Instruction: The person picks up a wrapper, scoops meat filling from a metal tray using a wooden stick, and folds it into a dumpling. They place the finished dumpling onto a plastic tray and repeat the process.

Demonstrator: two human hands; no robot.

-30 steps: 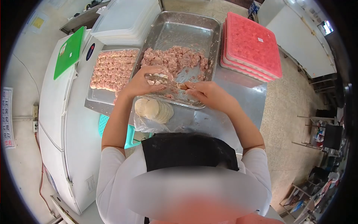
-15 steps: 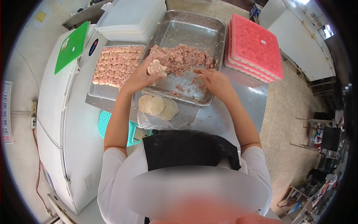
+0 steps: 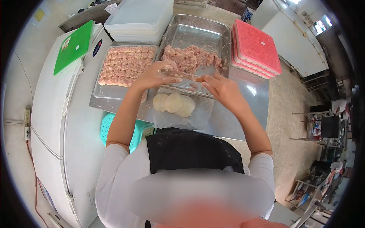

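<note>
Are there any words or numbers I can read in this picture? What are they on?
None can be read.
Blue oval logo on the white freezer: too small and blurred.
White sticker on the green board: too small.
Second sticker on that board: blurred.
White label on the red trays: too small.

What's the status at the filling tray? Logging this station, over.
Left hand cups a wrapper with filling over the meat tray. Right hand works a thin tool at it. Wrapper stack beneath, nothing blocking.
</note>
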